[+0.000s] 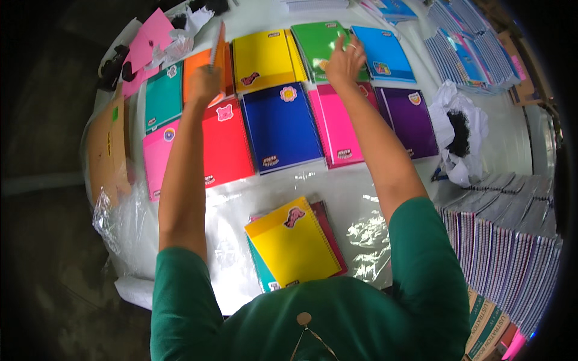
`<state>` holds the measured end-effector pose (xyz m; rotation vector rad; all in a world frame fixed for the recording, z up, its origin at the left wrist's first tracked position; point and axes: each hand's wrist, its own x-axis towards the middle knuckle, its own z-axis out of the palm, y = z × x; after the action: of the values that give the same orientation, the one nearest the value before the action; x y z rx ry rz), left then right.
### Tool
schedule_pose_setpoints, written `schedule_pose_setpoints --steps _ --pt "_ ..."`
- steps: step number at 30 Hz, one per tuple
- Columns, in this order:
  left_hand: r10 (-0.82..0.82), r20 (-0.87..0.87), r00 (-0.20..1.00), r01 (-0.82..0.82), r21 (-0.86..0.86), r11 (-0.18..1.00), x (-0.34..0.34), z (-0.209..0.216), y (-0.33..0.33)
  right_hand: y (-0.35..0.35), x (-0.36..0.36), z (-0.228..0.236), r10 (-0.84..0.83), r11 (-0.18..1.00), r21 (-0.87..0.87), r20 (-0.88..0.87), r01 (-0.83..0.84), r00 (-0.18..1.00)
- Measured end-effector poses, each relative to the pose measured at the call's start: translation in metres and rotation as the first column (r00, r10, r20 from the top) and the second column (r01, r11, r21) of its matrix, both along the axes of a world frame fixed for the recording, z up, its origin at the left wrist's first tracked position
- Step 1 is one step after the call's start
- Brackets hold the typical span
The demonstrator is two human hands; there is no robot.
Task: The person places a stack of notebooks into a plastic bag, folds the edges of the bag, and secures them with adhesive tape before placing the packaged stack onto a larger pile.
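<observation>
My left hand (205,84) is closed around an orange spiral notebook (218,45), lifted and seen nearly edge-on above more orange notebooks (194,60). My right hand (345,63) lies over a green notebook (314,42) with its fingers apart, touching the cover. Between my hands is a yellow notebook (262,57); a blue one (380,51) is right of the green. The nearer row holds pink (158,153), red (227,147), dark blue (281,129), magenta (340,123) and purple (406,123) notebooks. Close to my body, another yellow notebook (294,243) tops a fanned stack.
A teal notebook (164,96) ends the far row at left, near a cardboard box (108,150) and pink paper (150,42). Crumpled white wrapping (475,132) sits at right. Piled spiral notebooks (472,57) stand at far right, and a long packed row (506,259) at near right.
</observation>
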<state>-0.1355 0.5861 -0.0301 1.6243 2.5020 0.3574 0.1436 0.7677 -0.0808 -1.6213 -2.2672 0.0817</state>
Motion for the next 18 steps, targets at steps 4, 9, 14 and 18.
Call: schedule_pose_setpoints --steps 4,9,14,18 --pt "-0.201 0.591 0.781 -0.348 0.68 0.646 0.115 0.086 -0.121 -0.02 -0.013 -0.004 0.113 0.963 -0.229 -0.131 -0.141 0.985" --pt "-0.362 0.096 0.927 0.305 0.368 0.878 0.185 0.042 -0.246 0.001 -0.017 0.015 0.268 0.916 -0.348 0.154 -0.202 0.951" --pt "-0.386 -0.115 0.915 0.385 -0.028 0.922 0.231 0.042 -0.312 -0.022 0.021 0.094 0.356 0.776 -0.237 -0.6 -0.585 0.716" --pt "-0.077 0.098 0.992 -0.011 0.683 0.73 0.239 0.089 -0.303 -0.137 0.1 0.097 0.772 0.467 0.04 -0.505 -0.884 0.385"
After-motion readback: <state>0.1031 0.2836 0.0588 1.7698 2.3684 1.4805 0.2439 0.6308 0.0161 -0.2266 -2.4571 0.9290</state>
